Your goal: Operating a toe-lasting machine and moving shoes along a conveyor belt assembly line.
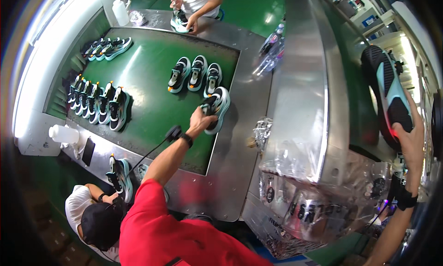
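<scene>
My left hand (202, 120) is closed on the collar of a black and white sneaker (223, 105) with mint trim, held over the right edge of the green work surface (150, 77). Just beyond it, three similar sneakers (197, 73) stand close together on the green surface. At the far right, my right hand (410, 143) grips one end of another sneaker (386, 81). That one is raised, its black and pale blue sole facing me, in front of a metal-sided machine. Both wrists wear black bands with a small device or cord.
Several sneakers (119, 110) line the left side, with another group (117, 48) behind. Two co-workers, at the lower left and far side, each handle a sneaker. A metal housing (300, 90), plastic bottles (272, 49) and plastic-wrapped bundles (318, 210) lie between my arms.
</scene>
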### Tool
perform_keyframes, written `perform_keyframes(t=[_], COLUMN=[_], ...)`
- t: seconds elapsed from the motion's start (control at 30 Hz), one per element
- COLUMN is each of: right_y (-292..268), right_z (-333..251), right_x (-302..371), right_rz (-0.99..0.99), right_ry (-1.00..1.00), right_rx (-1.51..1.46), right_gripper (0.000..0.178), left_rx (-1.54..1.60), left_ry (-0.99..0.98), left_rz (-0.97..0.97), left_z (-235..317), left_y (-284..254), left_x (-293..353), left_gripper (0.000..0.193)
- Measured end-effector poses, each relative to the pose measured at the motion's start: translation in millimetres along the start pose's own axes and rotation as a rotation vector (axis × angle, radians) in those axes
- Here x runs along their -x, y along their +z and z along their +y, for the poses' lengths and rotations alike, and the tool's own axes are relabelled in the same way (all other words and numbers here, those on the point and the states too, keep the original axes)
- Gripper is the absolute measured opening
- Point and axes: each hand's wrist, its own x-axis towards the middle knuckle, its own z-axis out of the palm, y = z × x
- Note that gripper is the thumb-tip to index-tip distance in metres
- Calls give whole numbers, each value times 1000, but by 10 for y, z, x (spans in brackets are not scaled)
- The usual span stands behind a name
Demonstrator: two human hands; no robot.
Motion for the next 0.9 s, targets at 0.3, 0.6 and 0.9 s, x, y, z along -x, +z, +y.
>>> perform_keyframes(t=[0.3,0.6,0.9], right_y=[-332,-811,-605], right_z=[-360,-765,-1979], right_x=[1074,3703,6176], right_rz=[419,683,490], right_ry=[130,276,708], right_rx=[187,476,575], right_gripper=[86,81,54], left_rx=[-129,579,527], left_ry=[564,-60,-969], left_rz=[-70,-1813,-2600], left_z=[-868,1087,1603], left_y=[1064,247,1349], left_x=[-557,3533,5937], left_gripper=[53,60,91])
